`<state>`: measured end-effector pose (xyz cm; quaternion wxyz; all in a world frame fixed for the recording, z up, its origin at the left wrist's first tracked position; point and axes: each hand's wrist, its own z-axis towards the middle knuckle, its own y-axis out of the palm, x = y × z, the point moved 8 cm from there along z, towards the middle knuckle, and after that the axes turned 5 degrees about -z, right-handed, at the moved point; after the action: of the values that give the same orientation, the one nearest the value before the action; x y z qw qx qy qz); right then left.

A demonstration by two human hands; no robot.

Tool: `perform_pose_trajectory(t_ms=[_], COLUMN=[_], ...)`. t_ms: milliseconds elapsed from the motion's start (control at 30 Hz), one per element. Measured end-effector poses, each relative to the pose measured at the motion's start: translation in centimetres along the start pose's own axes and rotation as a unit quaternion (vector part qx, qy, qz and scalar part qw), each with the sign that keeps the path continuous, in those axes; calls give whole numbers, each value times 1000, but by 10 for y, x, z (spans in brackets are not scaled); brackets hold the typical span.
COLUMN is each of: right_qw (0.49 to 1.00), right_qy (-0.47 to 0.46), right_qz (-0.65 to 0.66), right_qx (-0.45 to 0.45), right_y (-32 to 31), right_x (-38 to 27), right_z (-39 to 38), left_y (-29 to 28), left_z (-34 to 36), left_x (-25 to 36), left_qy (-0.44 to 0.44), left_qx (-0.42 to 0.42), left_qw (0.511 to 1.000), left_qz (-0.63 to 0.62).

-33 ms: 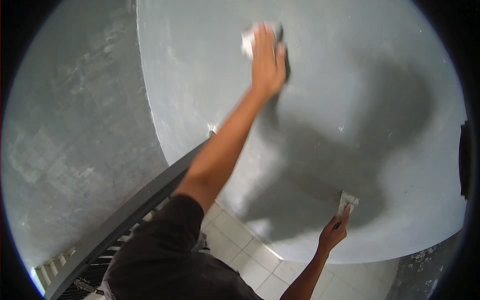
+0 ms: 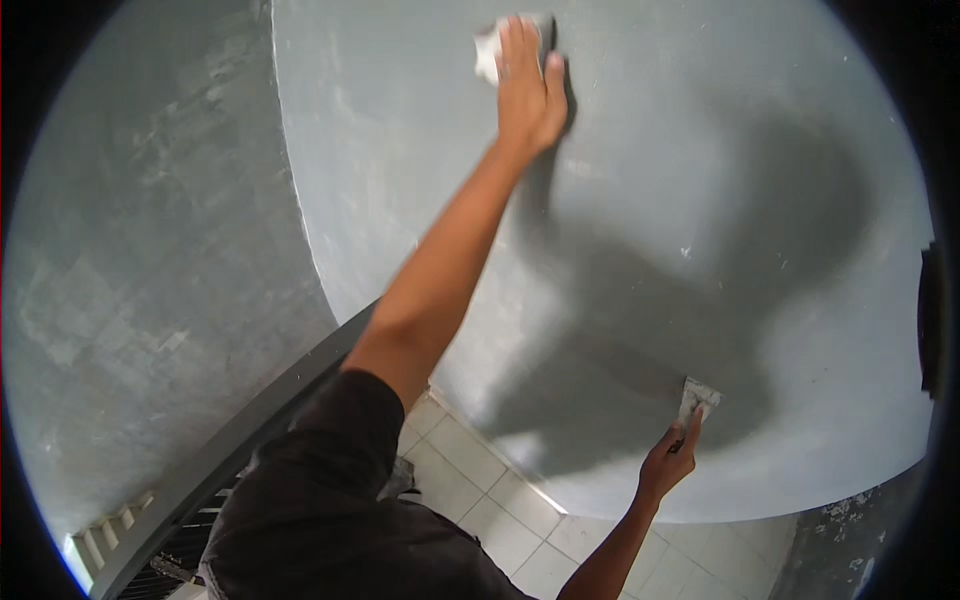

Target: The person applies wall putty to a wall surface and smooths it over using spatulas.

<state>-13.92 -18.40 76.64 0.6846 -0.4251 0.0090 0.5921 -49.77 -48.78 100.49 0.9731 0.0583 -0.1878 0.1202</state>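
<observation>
High on the grey wall (image 2: 640, 130), my left hand (image 2: 528, 95) lies with its fingers stretched over a white, ragged-edged sheet (image 2: 488, 55), holding it against the surface. A darker edge of it shows beside the fingertips. Whether it is cloth or sanding paper cannot be told. Lower down at the right, my right hand (image 2: 670, 468) grips a putty knife (image 2: 699, 394). Its blade is smeared with white and points up, close to the wall. Most of the handle is hidden in the fingers.
A dark handrail (image 2: 270, 400) slopes along the left, beneath my left arm. Beyond it rises a darker, patchy wall (image 2: 130, 250). Pale floor tiles (image 2: 480, 480) show below. A dark object (image 2: 929, 320) juts in at the right edge, and my shadow falls across the wall.
My left hand has slid up the wall with the white sheet, slightly to the left. My right hand and the putty knife have barely moved.
</observation>
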Motion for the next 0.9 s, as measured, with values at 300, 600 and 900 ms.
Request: perform_pose_trajectory(t_ms=[300, 600, 900], right_qw=[999, 997, 998], right_qy=[-26, -27, 2], right_qz=[-16, -70, -64], right_qx=[31, -16, -11], right_y=[-2, 2, 13], right_x=[-7, 10, 13], right_z=[2, 5, 1], left_y=[46, -6, 23], left_z=[-300, -95, -327], left_x=[-18, -90, -78], left_qy=[-204, -175, -325], left_qx=[-57, 51, 57], left_qw=[971, 983, 942], left_qz=[-114, -30, -58])
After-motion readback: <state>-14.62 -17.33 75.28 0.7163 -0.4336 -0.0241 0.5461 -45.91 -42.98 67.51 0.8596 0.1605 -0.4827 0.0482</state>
